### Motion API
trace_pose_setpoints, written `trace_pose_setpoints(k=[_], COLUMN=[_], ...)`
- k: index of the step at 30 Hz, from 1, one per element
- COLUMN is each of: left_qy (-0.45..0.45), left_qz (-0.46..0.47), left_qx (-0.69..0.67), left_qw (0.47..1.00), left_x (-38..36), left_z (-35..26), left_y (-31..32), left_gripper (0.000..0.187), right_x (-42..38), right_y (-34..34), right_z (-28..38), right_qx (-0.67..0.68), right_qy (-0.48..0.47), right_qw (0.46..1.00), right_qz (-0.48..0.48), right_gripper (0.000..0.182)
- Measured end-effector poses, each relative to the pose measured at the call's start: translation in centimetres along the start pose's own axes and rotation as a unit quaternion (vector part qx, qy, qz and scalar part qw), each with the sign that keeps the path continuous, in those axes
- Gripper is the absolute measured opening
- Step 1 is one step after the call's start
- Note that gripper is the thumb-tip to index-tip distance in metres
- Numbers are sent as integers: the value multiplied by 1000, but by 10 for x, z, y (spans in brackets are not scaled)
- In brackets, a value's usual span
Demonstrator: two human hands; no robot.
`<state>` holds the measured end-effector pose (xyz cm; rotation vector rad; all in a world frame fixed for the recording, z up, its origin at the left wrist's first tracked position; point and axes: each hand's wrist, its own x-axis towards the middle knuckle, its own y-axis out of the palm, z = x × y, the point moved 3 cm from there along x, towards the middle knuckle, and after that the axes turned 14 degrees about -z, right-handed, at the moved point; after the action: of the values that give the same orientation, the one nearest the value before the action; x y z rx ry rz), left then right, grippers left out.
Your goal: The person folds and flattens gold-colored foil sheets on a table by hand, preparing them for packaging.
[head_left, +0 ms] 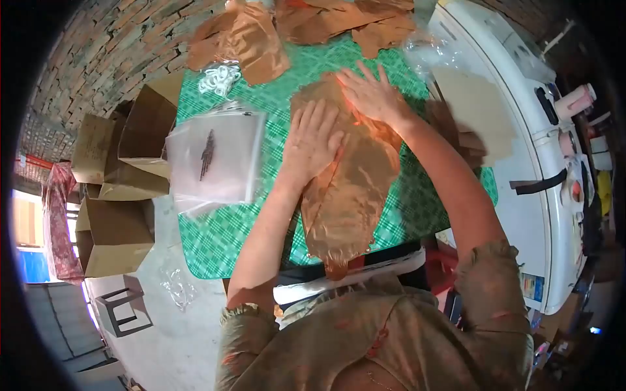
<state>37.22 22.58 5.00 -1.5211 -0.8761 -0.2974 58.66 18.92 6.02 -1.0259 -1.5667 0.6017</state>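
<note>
Head view: both palms flat, fingers spread, on copper-brown plastic bag (349, 189) atop green checked tablecloth (215, 228) (long axis toward torso), left hand (312, 140) nearer, right hand (373, 94) at far end.

Copper-brown shiny fabric (352, 189), green checked tablecloth (215, 234), clear plastic bags (212, 163), plain brown cardboard boxes (114, 238), white machine (521, 150).
</note>
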Motion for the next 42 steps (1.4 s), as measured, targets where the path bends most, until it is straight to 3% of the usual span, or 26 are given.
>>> trace_pose_setpoints(k=[1, 4, 7, 11, 16, 19, 22, 25, 29, 30, 42], left_qy=[-2, -4, 6, 5, 1, 1, 5, 5, 1, 1, 13], left_qz=[5, 11, -4, -10, -14, -16, -14, -18, -41, -42, -26], left_qx=[2, 1, 9, 10, 6, 5, 13, 18, -6, -10, 14], left_qw=[1000, 1000, 1000, 1000, 1000, 1000, 1000, 1000, 999, 999, 999], left_x=[1, 2, -2, -1, -1, -2, -2, -2, -2, -2, 1], left_z=[-1, -2, 1, 1, 2, 2, 3, 2, 2, 1, -2], left_y=[-2, -4, -1, 1, 2, 2, 2, 1, 2, 0, -5], left_gripper=[54, 55, 55, 56, 57, 56, 56, 55, 56, 56, 61], right_x=[2, 6, -1, -14, -12, -24, -27, -37, -49, -66, -80], right_y=[2, -2, -16, -29, -20, -21, -42, -61, -79, -67, -65], right_z=[-4, -21, -45, -60, -73, -75, -48, -14, 13, 20, 41], right_qx=[-30, -66, -12, 63, 160, 235, 100, 85, 195, 198, 215], right_qy=[-7, 26, 133, 246, 238, 277, 262, 87, 17, -17, 43], right_qw=[999, 997, 973, 943, 919, 920, 960, 973, 976, 949, 951], right_qz=[25, -41, 189, 215, 269, 147, -23, -195, -90, -245, -216], right_gripper=[57, 49, 46, 41, 31, 30, 32, 25, 23, 25, 35])
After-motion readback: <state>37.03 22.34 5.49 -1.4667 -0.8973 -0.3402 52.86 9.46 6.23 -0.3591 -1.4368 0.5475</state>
